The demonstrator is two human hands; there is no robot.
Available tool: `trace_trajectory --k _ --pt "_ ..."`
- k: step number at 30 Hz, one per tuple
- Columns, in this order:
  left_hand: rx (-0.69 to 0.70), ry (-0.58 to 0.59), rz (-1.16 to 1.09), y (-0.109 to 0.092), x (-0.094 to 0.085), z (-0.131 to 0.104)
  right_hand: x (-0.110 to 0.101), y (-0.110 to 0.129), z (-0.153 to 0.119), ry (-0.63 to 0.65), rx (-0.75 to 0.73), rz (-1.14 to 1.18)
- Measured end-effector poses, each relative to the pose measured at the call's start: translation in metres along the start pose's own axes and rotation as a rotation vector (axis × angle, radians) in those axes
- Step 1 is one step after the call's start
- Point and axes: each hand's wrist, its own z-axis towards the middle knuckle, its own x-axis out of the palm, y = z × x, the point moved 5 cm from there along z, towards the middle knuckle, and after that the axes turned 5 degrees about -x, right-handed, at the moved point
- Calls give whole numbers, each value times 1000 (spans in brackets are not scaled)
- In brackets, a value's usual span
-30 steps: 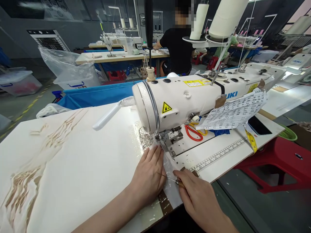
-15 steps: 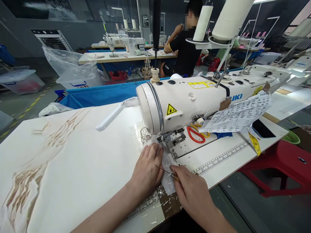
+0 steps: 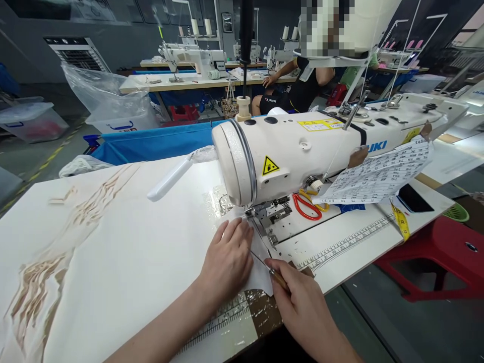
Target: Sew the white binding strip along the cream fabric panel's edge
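Observation:
At the presser foot of a white sewing machine (image 3: 280,156), a thin white piece of fabric (image 3: 260,280) lies on the table. My left hand (image 3: 229,254) rests over this fabric, palm down, its fingers laid out side by side and close to the foot; the thumb is mostly hidden. In my right hand (image 3: 302,297) is an awl (image 3: 279,280), held by its wooden handle. Its thin metal shaft points up and left across the fabric to the edge of my left hand, where the tip is hard to make out.
Red-handled scissors (image 3: 307,207) lie behind the presser foot. A written paper sheet (image 3: 378,174) hangs on the machine. Farther right are a phone (image 3: 415,198) and a yellow tape measure (image 3: 400,222). Layered fabric strips (image 3: 38,287) lie at left. Beyond the machine sits another person (image 3: 302,93).
The awl has shifted slightly right and down, and more of its handle shows. More fabric lies flat between my hands. The person behind has leaned right. My view has shifted slightly.

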Motion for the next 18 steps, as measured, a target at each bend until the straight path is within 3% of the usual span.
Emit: trace_trajectory --k 8,18 --pt "34 -14 3 -10 6 -4 -11 0 -7 -8 -31 -49" --pt "24 28 13 -14 5 -4 -34 -28 -19 -51 60 93"
